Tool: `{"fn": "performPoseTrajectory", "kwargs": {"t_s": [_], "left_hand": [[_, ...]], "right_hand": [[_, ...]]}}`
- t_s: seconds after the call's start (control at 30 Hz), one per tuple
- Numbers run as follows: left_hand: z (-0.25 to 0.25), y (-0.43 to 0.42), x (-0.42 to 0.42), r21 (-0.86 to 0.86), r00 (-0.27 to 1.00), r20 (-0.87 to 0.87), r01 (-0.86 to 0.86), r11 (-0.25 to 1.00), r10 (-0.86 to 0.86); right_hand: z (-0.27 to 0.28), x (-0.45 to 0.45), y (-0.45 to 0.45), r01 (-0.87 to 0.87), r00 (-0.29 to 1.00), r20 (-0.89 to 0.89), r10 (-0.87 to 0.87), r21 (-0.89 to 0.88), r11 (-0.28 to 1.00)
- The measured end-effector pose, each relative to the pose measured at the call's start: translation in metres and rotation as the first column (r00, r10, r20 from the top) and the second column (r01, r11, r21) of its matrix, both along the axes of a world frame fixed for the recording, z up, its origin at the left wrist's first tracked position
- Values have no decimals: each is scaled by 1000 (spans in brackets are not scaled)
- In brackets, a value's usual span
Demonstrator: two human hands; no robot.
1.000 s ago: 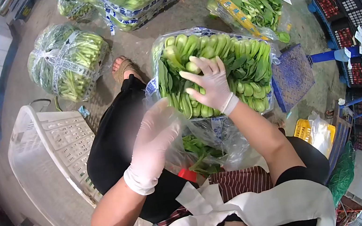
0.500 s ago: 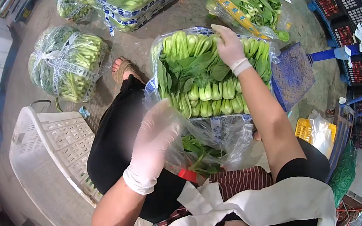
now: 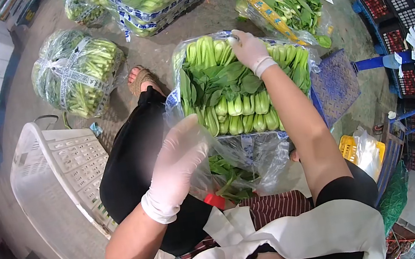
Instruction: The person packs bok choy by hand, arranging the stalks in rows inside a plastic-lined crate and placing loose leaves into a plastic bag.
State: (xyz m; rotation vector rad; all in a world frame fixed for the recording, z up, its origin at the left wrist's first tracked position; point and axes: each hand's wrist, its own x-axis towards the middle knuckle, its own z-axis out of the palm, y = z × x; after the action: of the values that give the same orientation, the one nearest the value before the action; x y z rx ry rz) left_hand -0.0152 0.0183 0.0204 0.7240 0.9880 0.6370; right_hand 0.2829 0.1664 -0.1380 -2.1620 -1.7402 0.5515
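A plastic-lined box of bok choy (image 3: 236,106) stands in front of me, its stalks laid in rows with leaves across the middle. My right hand (image 3: 250,49), in a white glove, is over the far edge of the rows, fingers bent down onto the stalks; its fingertips are partly hidden. My left hand (image 3: 180,144), also gloved, is at the near left corner beside the clear plastic liner (image 3: 263,158). Its fingers are bent and partly blurred, so whether they pinch the plastic cannot be made out.
A white plastic crate (image 3: 60,191) is at my left. Wrapped bundles of greens (image 3: 79,74) lie beyond. An open bag of greens (image 3: 288,3) lies at the back right, near a blue metal platform (image 3: 339,87). Black crates (image 3: 407,16) stand far right.
My right hand has moved from the middle of the bok choy to the far edge, then slightly left. The rows look neater, with leaves across the middle. My left hand has hardly moved.
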Motion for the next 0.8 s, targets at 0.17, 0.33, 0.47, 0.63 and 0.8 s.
{"fn": "performPoseTrajectory", "kwargs": {"t_s": [0.17, 0.33, 0.47, 0.63, 0.8], "left_hand": [[3, 1, 2, -16, 1000, -5, 6, 1000, -6], [-2, 2, -4, -9, 999, 14, 48, 999, -48], [-1, 1, -3, -25, 999, 34, 44, 999, -43], [-1, 1, -3, -19, 999, 16, 40, 999, -40], [0, 2, 0, -58, 999, 43, 35, 998, -32]], "right_hand": [[-8, 7, 34, -77, 994, 69, 87, -133, 988], [10, 24, 31, -118, 864, -501, -46, -290, 950], [3, 31, 2, -193, 779, -622, 76, -123, 973], [-10, 13, -41, -64, 675, -727, 127, 114, 991], [-20, -1, -69, -9, 649, -709, 275, 355, 935]]}}
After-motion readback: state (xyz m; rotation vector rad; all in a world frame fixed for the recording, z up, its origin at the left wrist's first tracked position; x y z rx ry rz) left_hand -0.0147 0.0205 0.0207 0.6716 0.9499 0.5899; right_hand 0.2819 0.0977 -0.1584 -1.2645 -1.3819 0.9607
